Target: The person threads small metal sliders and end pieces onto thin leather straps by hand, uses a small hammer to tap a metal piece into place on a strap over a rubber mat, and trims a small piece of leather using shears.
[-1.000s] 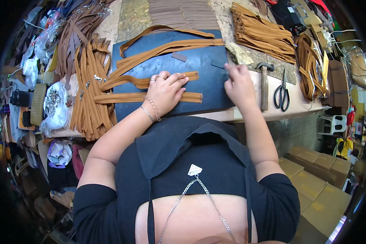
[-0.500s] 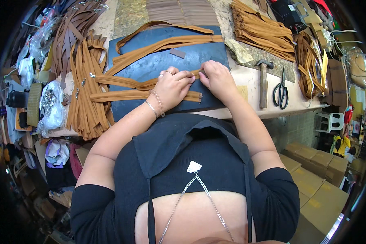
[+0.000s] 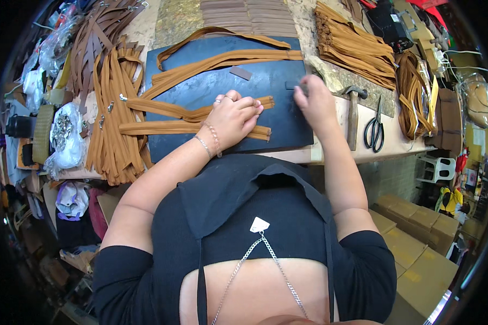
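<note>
Brown zippers lie across a dark blue mat [image 3: 200,86]. My left hand [image 3: 234,115] rests with fingers bent and pressed together on the middle zipper [image 3: 168,109], whose end sticks out past the fingers. Nearer me, a second zipper [image 3: 162,128] runs under the same hand. My right hand [image 3: 315,105] is off the zippers, over the mat's right edge, its fingertips blurred. Beside them is a small dark rectangular piece [image 3: 291,85]; whether they hold it is unclear. A small brown rectangular piece [image 3: 240,72] lies farther back, near two more zippers [image 3: 228,56].
Right of the mat lie a hammer [image 3: 353,116] and black scissors [image 3: 374,132]. Zipper bundles [image 3: 355,46] lie at the far right, and loose zippers [image 3: 114,108] pile up on the left. A plastic bag of metal parts [image 3: 66,135] sits at the left edge.
My right hand has let go of the middle zipper's end and moved right, to the mat's edge. The left hand stays on the zippers.
</note>
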Demonstrator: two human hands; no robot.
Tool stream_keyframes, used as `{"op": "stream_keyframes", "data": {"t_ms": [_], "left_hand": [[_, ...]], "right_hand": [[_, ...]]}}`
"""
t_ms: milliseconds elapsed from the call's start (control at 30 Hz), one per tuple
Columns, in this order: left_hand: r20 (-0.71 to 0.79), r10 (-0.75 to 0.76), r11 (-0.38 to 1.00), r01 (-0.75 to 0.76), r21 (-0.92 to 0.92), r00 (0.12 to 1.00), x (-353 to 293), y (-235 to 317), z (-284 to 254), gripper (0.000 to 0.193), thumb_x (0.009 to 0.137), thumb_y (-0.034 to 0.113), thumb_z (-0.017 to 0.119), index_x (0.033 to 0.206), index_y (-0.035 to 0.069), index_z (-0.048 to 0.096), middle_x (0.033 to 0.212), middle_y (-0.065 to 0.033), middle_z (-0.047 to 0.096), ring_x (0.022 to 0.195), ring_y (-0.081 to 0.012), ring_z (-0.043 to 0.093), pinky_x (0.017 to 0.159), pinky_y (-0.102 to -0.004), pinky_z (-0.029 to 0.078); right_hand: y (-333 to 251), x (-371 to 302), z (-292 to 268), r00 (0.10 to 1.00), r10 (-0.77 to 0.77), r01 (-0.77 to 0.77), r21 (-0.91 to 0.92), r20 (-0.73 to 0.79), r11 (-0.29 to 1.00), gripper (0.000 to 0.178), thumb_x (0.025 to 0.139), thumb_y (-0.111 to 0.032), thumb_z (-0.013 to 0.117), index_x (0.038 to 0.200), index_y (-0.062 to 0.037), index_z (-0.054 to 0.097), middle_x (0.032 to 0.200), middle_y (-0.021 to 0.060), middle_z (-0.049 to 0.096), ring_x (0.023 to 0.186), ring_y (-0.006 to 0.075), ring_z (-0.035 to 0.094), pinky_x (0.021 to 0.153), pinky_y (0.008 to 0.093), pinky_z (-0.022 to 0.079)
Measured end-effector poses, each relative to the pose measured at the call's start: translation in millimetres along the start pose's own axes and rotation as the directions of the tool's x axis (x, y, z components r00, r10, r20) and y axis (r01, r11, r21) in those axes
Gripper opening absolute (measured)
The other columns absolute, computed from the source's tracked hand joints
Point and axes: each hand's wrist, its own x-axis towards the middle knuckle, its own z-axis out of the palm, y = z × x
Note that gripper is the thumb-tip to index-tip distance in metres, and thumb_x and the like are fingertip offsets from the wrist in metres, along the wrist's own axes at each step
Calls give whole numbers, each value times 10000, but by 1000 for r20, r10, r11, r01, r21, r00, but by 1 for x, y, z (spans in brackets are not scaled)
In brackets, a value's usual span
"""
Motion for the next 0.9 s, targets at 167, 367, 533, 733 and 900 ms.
{"op": "stream_keyframes", "data": {"t_ms": [167, 367, 533, 733, 900], "left_hand": [[2, 29, 999, -29, 41, 1000, 2, 4, -5, 187, 851, 173, 685, 1024, 133, 744, 1025, 33, 654, 913, -218, 539, 844, -351, 441], [-6, 29, 998, -28, 47, 1000, 5, 6, -7, 187, 852, 169, 679, 1026, 155, 746, 1042, 54, 660, 901, -206, 535, 823, -350, 427], [-38, 36, 999, -35, 13, 999, 2, 2, -5, 191, 852, 177, 676, 1031, 158, 740, 1033, 68, 656, 910, -199, 531, 820, -352, 423], [15, 20, 996, -21, 91, 1000, 4, 6, -6, 188, 851, 176, 676, 1027, 153, 740, 1024, 59, 649, 912, -205, 529, 838, -366, 416], [-22, 28, 999, -27, 35, 999, -1, 4, -5, 179, 850, 182, 681, 1017, 156, 740, 1023, 56, 642, 909, -207, 528, 834, -370, 412]], "right_hand": [[-24, -14, 37, 959, -245, 239, 55, 142, 969, 196, 832, -194, 693, 868, -68, 548, 842, 141, 605, 852, 361, 616, 777, 467, 503], [0, -9, 16, 1000, -25, 25, 38, -6, 999, 192, 835, -175, 690, 915, -42, 577, 886, 167, 625, 863, 396, 613, 765, 480, 505], [-9, -12, 33, 960, -234, 225, 76, 153, 971, 194, 834, -159, 685, 948, -23, 608, 913, 180, 629, 897, 380, 623, 803, 458, 508], [-22, -11, 25, 992, -123, 116, 162, 38, 980, 186, 829, -198, 678, 866, -33, 600, 883, 186, 636, 858, 403, 615, 785, 507, 499], [-8, -17, 29, 963, -235, 237, 2, 136, 972, 184, 839, -214, 669, 871, -55, 582, 829, 154, 620, 852, 367, 621, 772, 468, 500]]}}
